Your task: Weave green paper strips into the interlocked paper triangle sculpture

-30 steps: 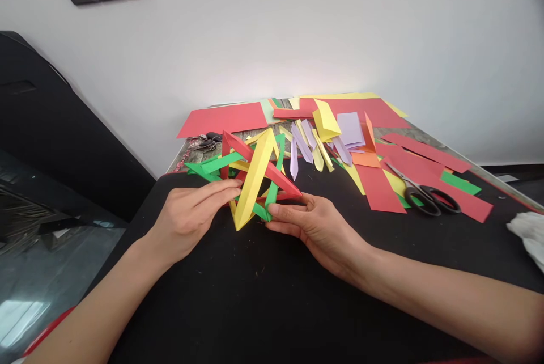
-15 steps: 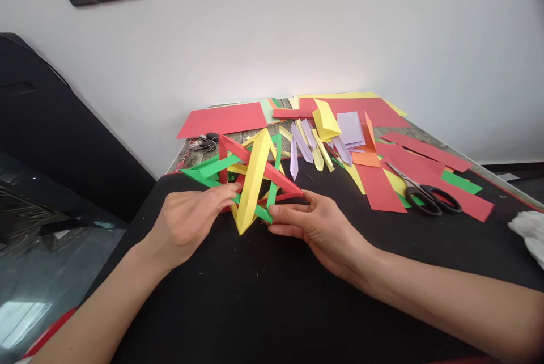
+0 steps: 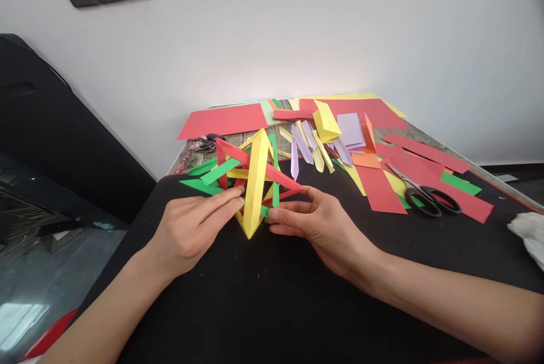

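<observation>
An openwork paper star [image 3: 256,182] made of interlocked yellow, red and green folded strips stands between my hands near the middle of the view. My left hand [image 3: 195,228] has its fingers pressed together on the lower left strips; its fingertips are partly hidden behind the yellow band. On the right side, my right hand [image 3: 304,216] pinches the lower corner, thumb on the end of a green strip and fingers behind it. At the left, two green ends [image 3: 198,183] stand apart from each other.
Scissors with black handles [image 3: 429,197] lie on red and green paper strips at the right. Behind the star are folded purple and yellow pieces [image 3: 301,143], a red sheet [image 3: 229,119] and a dark metal clip-like item [image 3: 206,143]. A white crumpled cloth [image 3: 529,236] sits far right.
The star has turned slightly, its lower yellow tip shifting right. The left green ends have spread apart. My left hand's fingers have moved a little right and further onto the star.
</observation>
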{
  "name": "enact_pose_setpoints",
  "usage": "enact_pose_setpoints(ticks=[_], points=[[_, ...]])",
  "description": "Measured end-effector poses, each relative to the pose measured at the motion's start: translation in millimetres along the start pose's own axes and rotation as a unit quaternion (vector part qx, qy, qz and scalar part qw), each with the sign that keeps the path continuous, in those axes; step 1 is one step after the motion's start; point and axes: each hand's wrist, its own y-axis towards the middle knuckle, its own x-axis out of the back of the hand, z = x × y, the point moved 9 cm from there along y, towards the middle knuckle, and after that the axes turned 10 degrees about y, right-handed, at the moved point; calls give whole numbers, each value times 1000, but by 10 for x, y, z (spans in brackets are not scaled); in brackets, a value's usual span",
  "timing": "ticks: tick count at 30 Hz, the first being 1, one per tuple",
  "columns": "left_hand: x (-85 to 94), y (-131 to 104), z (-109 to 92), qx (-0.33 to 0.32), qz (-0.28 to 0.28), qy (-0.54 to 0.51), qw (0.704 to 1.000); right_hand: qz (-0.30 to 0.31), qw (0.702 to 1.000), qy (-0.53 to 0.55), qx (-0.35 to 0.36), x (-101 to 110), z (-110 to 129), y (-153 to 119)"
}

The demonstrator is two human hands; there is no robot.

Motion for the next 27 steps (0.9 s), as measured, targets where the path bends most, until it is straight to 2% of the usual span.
enact_pose_setpoints(ticks=[3, 7, 9, 11, 13, 15, 20, 23, 27], points=[[63, 26, -43, -7, -7, 16, 1000, -5, 1000, -1, 1, 6, 5, 8], [313, 84, -116, 0, -37, 94, 995, -7, 1000, -9, 12, 16, 30, 14], [497, 92, -11, 79, -75, 149, 983, -3, 1000, -11, 13, 23, 36, 17], [572, 62, 184, 181, -71, 146, 970, 1, 1000, -12, 12, 36, 39, 21], [509, 10, 382, 261, -31, 87, 961, 5, 1000, -15, 13, 50, 51, 25], [389, -46, 527, 313, 11, 16, 950, 5, 1000, -21, 17, 67, 74, 26], [98, -173, 683, 405, 90, -105, 904, -9, 999, -32, 43, 91, 175, 13], [14, -221, 698, 451, 98, -162, 872, 2, 998, -48, 51, 54, 231, 6], [17, -243, 709, 483, 72, -231, 842, 11, 996, -71, 58, 8, 331, 10]])
